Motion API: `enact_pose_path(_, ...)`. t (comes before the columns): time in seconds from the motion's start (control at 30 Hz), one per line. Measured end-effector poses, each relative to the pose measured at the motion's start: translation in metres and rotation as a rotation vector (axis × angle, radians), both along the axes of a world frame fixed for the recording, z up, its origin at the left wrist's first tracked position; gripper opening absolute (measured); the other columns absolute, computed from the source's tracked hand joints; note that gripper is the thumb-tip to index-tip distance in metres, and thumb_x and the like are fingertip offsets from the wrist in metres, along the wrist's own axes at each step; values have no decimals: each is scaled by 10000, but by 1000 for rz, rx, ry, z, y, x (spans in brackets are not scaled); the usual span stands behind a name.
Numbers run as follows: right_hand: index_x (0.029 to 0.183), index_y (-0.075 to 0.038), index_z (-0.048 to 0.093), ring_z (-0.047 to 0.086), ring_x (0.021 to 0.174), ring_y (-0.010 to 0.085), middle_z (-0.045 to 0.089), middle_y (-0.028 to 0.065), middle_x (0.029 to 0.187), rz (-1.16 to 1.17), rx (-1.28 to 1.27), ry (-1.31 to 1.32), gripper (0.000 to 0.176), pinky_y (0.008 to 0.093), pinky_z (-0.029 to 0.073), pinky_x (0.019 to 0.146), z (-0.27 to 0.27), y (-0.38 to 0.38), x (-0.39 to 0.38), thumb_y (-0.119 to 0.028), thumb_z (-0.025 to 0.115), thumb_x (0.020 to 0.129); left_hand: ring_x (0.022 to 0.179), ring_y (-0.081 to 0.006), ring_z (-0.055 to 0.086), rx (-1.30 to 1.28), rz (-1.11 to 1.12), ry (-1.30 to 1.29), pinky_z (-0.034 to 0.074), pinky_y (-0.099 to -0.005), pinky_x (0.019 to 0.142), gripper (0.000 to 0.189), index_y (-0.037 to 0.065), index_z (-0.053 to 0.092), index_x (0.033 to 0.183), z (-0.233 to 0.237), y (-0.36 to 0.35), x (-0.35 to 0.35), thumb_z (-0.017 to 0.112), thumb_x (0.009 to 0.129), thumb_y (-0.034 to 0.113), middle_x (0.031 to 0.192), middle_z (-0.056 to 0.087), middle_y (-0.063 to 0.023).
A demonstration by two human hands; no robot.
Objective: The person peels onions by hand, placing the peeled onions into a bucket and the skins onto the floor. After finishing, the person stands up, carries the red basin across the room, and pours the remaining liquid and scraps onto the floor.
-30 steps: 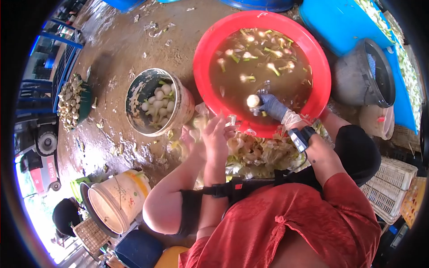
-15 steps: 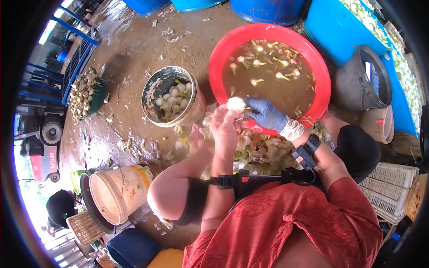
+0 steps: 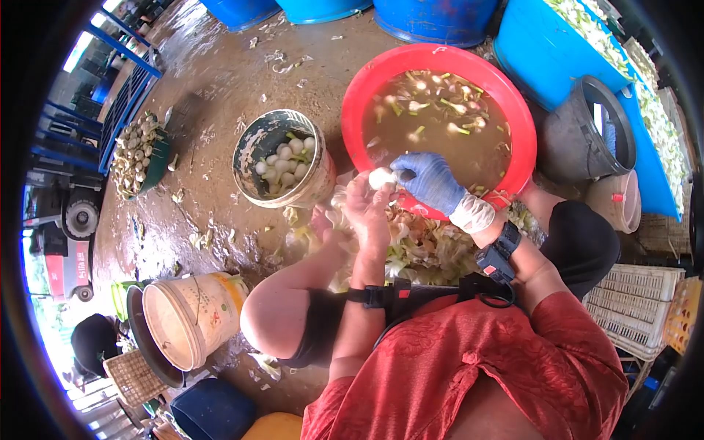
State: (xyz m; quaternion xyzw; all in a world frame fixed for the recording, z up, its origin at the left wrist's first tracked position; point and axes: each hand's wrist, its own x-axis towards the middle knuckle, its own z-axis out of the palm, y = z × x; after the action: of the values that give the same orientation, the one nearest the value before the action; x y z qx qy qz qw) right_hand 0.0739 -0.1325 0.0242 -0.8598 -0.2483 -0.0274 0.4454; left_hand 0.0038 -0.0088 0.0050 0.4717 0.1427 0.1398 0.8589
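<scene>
My left hand [image 3: 367,202], bare, is closed around a peeled white garlic bulb [image 3: 380,177] and keeps it up at the near rim of the red basin [image 3: 354,110]. My right hand [image 3: 434,183], in a blue glove with a white cuff, is curled shut, its thumb right at the bulb's side. I cannot tell what sits inside its fingers. Murky water fills the basin, and garlic bulbs with green stems [image 3: 455,107] float in it. To the left, a dirt-caked bucket [image 3: 319,183] contains several clean white bulbs [image 3: 284,165].
Peeled skins [image 3: 422,246] are heaped between my legs below the basin. Far left stands a green tub of unpeeled bulbs [image 3: 136,150]. A cream bucket [image 3: 198,315] lies tipped at lower left. Right are a black bucket [image 3: 579,132], blue tubs [image 3: 543,51] and white crates [image 3: 631,304].
My right hand has turned and closed into a fist, moving slightly left against the bulb. The bulb in my left hand has shifted a little left and down.
</scene>
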Motion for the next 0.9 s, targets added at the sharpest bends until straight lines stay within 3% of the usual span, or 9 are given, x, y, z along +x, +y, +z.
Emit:
enact_pose_path(0.23,822,-83,657,604,672,337,619,156,719,2,-33,45,131,415,475,618,4,0,-3,-141,634,707,792,-142,608,177,28,-41,553,-249,644,265,-19,535,1068,-2,-7,-3,603,814,-44,969,587,-86)
enact_pose_path(0.3,769,-76,637,594,659,346,609,155,694,-37,-245,-41,85,412,475,616,6,4,-4,-135,623,710,790,-140,607,199,54,-55,551,-242,640,253,-21,540,1057,-3,-8,-4,606,814,-42,969,588,-85)
enact_pose_path(0.4,738,-63,619,587,649,349,601,161,685,-71,-142,18,84,407,476,618,3,4,-4,-143,625,712,787,-142,609,224,45,-32,548,-249,649,233,-18,550,1041,-1,-7,-5,600,815,-43,969,595,-90)
enact_pose_path(0.6,771,-28,619,594,666,341,606,184,717,-105,-2,200,133,399,477,627,-32,-8,21,-156,619,736,733,-176,624,-8,-115,10,547,-297,634,202,-1,561,1001,7,1,-5,595,802,-9,908,625,-91)
enact_pose_path(0.67,806,-21,628,607,683,335,617,191,742,-109,-81,319,152,393,477,625,-48,-24,38,-163,595,764,761,-194,618,-249,-252,-39,533,-280,629,251,19,559,1059,6,7,-5,580,814,-26,1002,614,-139)
enact_pose_path(0.73,841,-24,638,616,698,317,629,192,776,-172,-453,287,168,367,485,637,-85,-42,55,-171,576,788,735,-207,620,-361,-305,-127,526,-286,603,262,5,549,1070,5,16,-3,596,813,11,979,619,-140)
enact_pose_path(0.77,841,-24,638,616,698,317,629,192,776,-170,-453,285,168,367,485,637,-94,-53,56,-171,576,788,709,-220,622,-472,-359,-215,518,-291,576,284,-9,539,1081,4,19,-2,612,812,49,957,623,-140)
enact_pose_path(0.87,878,-15,648,627,706,264,638,176,789,-141,-369,441,184,331,489,669,-87,-64,52,-161,557,815,695,-218,612,-496,-343,-149,494,-286,555,288,-2,541,1095,0,23,-2,606,828,83,966,622,-136)
enact_pose_path(0.9,882,-11,650,625,703,236,639,164,779,-37,28,448,179,318,487,685,-51,-57,32,-154,566,815,695,-218,612,-502,-343,-141,494,-286,555,288,-2,541,1095,0,21,-3,606,828,83,966,622,-136)
